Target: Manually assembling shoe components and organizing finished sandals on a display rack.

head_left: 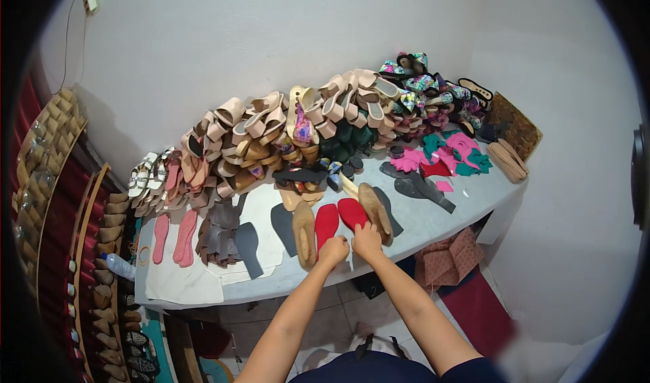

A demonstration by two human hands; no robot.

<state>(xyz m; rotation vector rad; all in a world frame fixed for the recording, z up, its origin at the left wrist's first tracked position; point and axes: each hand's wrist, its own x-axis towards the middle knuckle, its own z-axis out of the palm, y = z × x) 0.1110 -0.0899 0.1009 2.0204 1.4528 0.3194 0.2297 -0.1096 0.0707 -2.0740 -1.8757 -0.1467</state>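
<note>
Two red insoles lie side by side at the table's front edge, a left one (326,219) and a right one (352,212). My left hand (333,252) is closed at the heel end of the left insole, fingers curled over it. On the right insole's heel end, my right hand (366,241) is closed too, its fingertips on the red surface. A tan shoe last (304,235) lies just left of the insoles and another tan last (376,210) just right. Dark grey soles (283,227) lie partly behind the lasts.
Piled sandals (264,132) line the back of the table. Pink insoles (184,237), brown cut pieces (222,234) and a grey sole (249,248) lie left. Pink and green scraps (464,149) and black soles (420,187) lie right. Racks of lasts (112,234) stand at far left.
</note>
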